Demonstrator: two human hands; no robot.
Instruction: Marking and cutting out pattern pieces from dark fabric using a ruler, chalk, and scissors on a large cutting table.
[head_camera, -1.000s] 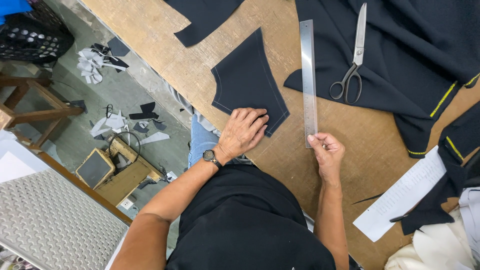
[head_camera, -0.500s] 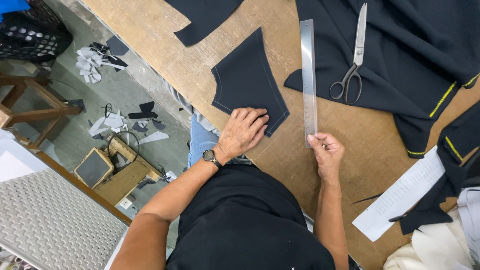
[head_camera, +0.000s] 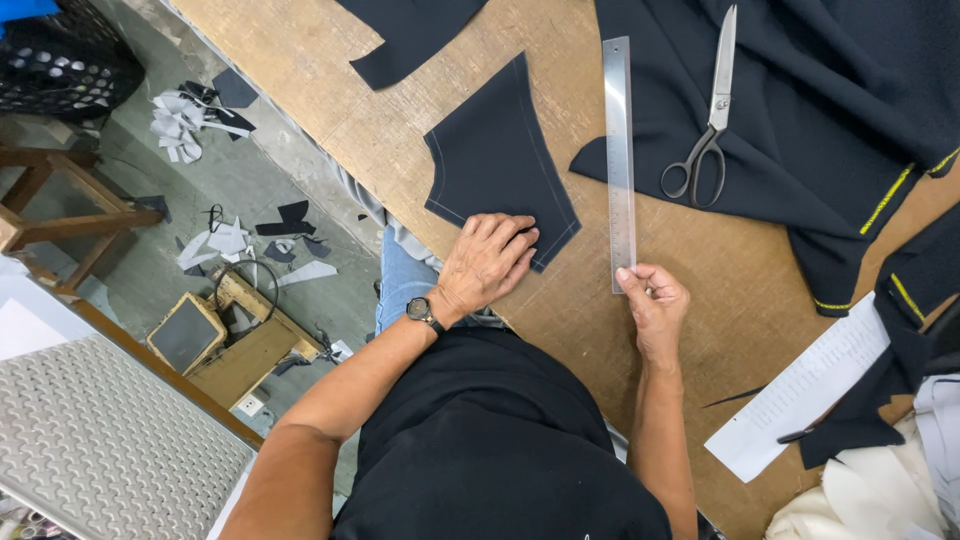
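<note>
The cut piece of dark cloth (head_camera: 500, 165) lies flat near the front edge of the brown table (head_camera: 330, 90), pale stitching running along its sides. The left hand (head_camera: 487, 262) presses down on its lower corner, fingers spread flat, clasping nothing. Just to the right, the long metal ruler (head_camera: 620, 150) lies straight up the table, and the right hand (head_camera: 655, 305) pinches its near end between thumb and fingers. Past the ruler, 1 pair of steel scissors (head_camera: 705, 130) with black handles rests on a big dark cloth (head_camera: 820, 110) edged with yellow piping. A white sheet of paper (head_camera: 800, 400) with printed lines sits at the right, partly under more dark cloth. Another dark piece (head_camera: 410, 35) lies at the top. Down on the floor, paper and cloth scraps (head_camera: 190, 115) are scattered about.
</note>
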